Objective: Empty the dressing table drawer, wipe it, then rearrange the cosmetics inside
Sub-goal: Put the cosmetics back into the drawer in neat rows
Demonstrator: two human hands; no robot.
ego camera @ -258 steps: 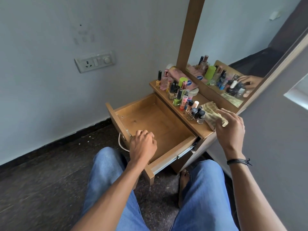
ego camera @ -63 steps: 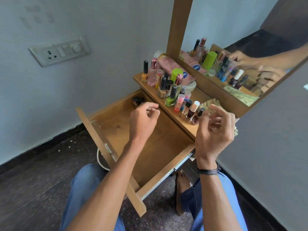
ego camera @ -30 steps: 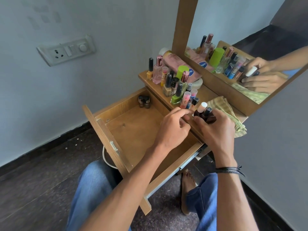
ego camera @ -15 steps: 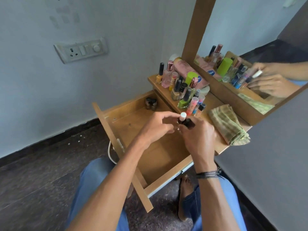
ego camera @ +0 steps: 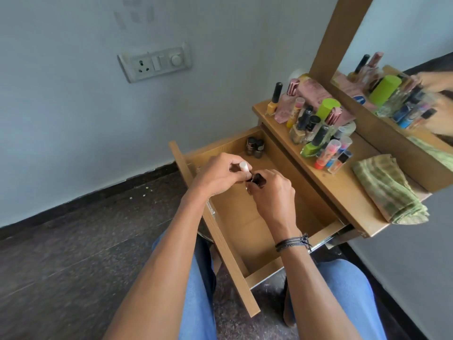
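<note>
I've got both hands close together, centre frame, right above the open drawer (ego camera: 220,238). Left hand (ego camera: 218,176) pinches a white-capped bottle (ego camera: 244,167) by its cap. Right hand (ego camera: 272,192) is curled round a dark bottle (ego camera: 259,180), and its knuckles touch the left fingers. Two small dark bottles (ego camera: 255,146) stand upright in the drawer's far corner, up against the dressing table. The other cosmetics (ego camera: 318,130) crowd the tabletop (ego camera: 343,192) at upper right, with a folded green cloth (ego camera: 389,190) lying just beside them below the mirror (ego camera: 404,33).
</note>
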